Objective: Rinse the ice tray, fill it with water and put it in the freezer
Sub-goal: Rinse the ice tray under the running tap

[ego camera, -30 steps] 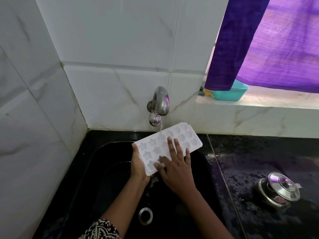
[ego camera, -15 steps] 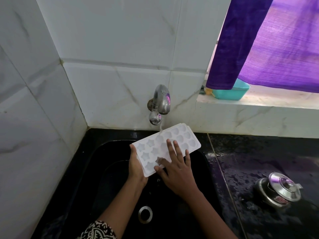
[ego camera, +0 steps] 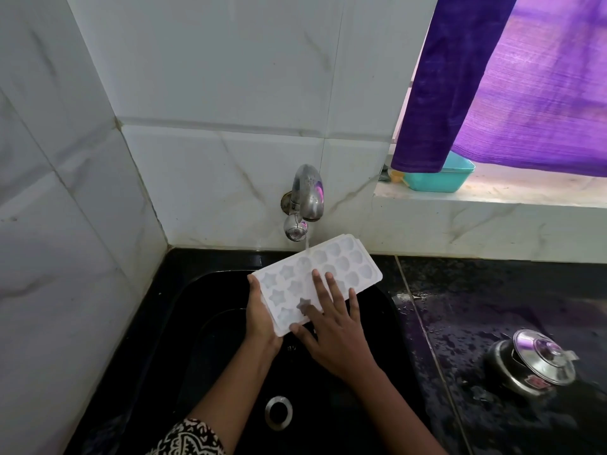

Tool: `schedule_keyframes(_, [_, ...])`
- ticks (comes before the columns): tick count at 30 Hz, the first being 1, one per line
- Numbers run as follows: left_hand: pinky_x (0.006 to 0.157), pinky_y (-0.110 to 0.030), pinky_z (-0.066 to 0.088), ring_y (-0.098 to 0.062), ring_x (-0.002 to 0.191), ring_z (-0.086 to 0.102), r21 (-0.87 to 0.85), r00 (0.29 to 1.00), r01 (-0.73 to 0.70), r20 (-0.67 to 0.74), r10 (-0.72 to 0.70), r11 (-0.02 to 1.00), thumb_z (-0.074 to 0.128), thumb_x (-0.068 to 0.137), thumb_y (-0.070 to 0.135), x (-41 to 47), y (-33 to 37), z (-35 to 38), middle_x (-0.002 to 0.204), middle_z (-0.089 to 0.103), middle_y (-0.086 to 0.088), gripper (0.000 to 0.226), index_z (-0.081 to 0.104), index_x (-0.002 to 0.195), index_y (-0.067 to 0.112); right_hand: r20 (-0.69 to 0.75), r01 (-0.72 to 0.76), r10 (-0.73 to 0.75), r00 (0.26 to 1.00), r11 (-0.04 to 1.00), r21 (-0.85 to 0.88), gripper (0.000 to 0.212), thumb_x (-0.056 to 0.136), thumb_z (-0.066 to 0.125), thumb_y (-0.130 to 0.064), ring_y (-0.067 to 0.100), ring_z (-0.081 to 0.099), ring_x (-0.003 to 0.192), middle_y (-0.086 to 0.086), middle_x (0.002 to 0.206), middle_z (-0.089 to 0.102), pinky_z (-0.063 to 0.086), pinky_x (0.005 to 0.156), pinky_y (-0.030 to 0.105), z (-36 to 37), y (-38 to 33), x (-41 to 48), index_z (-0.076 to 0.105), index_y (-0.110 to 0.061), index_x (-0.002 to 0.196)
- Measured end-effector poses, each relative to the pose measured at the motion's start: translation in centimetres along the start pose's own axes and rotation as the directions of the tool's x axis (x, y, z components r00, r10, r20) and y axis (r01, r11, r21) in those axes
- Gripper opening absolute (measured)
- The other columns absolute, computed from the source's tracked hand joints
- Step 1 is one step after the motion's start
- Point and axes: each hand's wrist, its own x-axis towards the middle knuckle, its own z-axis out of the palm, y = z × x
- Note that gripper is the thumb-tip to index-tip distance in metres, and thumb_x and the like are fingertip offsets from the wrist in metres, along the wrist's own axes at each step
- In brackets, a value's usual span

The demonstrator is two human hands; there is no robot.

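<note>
Ice tray [ego camera: 341, 261], white plastic with star and shell moulds, is held over the black sink [ego camera: 210, 323], long axis running from near left to far right. The left hand [ego camera: 261, 318] grips the near short end. The right hand [ego camera: 335, 330] lies flat on the moulds, fingers straight. The steel wall tap [ego camera: 308, 192] runs water onto the tray's far long edge. Judgement: rinsing is in hand.

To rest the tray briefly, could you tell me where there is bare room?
Bare: wet counter between sink and steel pot; sill right of teal tub. Crowded: under the tap, with left hand, right hand and tray.
</note>
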Motion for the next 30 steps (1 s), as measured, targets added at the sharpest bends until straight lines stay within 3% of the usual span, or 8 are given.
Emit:
schedule_keyframes(4, [0.088,-0.049,0.05,-0.037,0.106,0.065,-0.017,1.0,0.026,0.013,-0.026,1.0,0.024,0.09,0.072,-0.5,-0.5,0.3,0.121,0.065,-0.02,0.081,0.057,0.125,0.007,-0.027,-0.035,0.034,0.999,0.999,-0.005,0.043,0.092,0.032,-0.061,0.021,0.005,0.147,0.003,0.159,0.014,0.004,0.113,0.051,-0.4,0.0,0.7,0.062,-0.031,0.089])
schedule_keyframes(7, [0.095,-0.051,0.047,-0.04,0.116,0.059,-0.018,1.0,0.014,-0.001,-0.014,1.0,0.026,0.089,0.073,-0.3,-0.1,0.2,0.125,0.063,-0.02,0.083,0.055,0.13,0.008,-0.032,-0.004,0.003,0.999,1.0,-0.028,0.047,0.091,0.034,-0.06,0.02,0.008,0.147,0.004,0.158,0.016,0.009,0.111,0.052,0.1,-1.0,0.2,0.063,-0.024,0.099])
schedule_keyframes(9, [0.096,-0.051,0.047,-0.04,0.116,0.059,-0.007,1.0,0.006,-0.009,-0.006,1.0,0.026,0.088,0.074,0.0,0.2,-0.1,0.125,0.063,-0.02,0.084,0.054,0.133,0.008,-0.029,0.022,-0.023,0.999,0.999,-0.047,0.045,0.092,0.032,-0.06,0.021,0.007,0.147,0.003,0.159,0.013,0.008,0.111,0.051,0.0,-0.1,0.1,0.062,-0.029,0.104])
schedule_keyframes(13, [0.091,-0.049,0.049,-0.038,0.115,0.06,-0.009,1.0,0.008,-0.009,-0.008,1.0,0.027,0.089,0.073,-0.3,-0.2,0.4,0.123,0.064,-0.019,0.082,0.056,0.129,0.008,-0.048,-0.029,0.029,0.998,0.999,-0.018,0.049,0.094,0.025,-0.061,0.021,0.006,0.147,0.004,0.159,0.015,0.007,0.112,0.052,-0.7,-0.1,1.2,0.062,-0.03,0.087])
schedule_keyframes(17, [0.101,-0.052,0.043,-0.039,0.116,0.059,-0.033,1.0,-0.003,-0.011,0.002,0.999,0.027,0.089,0.072,-0.2,0.0,0.4,0.123,0.064,-0.02,0.082,0.056,0.13,0.007,-0.029,0.025,-0.026,0.999,0.998,-0.05,0.046,0.092,0.033,-0.061,0.021,0.007,0.147,0.003,0.159,0.015,0.009,0.112,0.052,-0.1,-0.4,0.4,0.063,-0.026,0.101])
schedule_keyframes(21, [0.087,-0.047,0.05,-0.036,0.105,0.064,-0.012,1.0,0.002,-0.014,-0.002,1.0,0.025,0.092,0.07,-0.5,-0.3,0.7,0.109,0.071,-0.017,0.076,0.059,0.122,0.009,-0.05,0.025,-0.028,0.998,0.997,-0.068,0.036,0.092,0.036,-0.057,0.023,0.008,0.147,0.005,0.158,0.016,0.01,0.111,0.054,-0.9,1.1,0.8,0.063,-0.033,0.094])
schedule_keyframes(25, [0.099,-0.051,0.044,-0.039,0.115,0.059,-0.036,0.999,0.033,0.008,-0.033,0.999,0.026,0.089,0.073,-0.5,-0.1,1.1,0.122,0.065,-0.02,0.08,0.058,0.125,0.009,-0.046,0.014,-0.017,0.999,0.998,-0.065,0.044,0.091,0.036,-0.059,0.021,0.007,0.147,0.004,0.158,0.018,0.009,0.112,0.052,-0.3,-0.6,0.7,0.063,-0.025,0.099])
schedule_keyframes(30, [0.089,-0.048,0.05,-0.039,0.108,0.063,-0.022,1.0,0.002,-0.011,-0.002,1.0,0.026,0.09,0.072,-0.5,0.2,0.5,0.116,0.068,-0.019,0.079,0.06,0.122,0.009,0.027,0.107,-0.104,0.994,0.987,-0.124,0.037,0.093,0.033,-0.058,0.024,0.006,0.147,0.004,0.159,0.012,0.011,0.11,0.054,-1.0,2.2,1.2,0.062,-0.039,0.103])
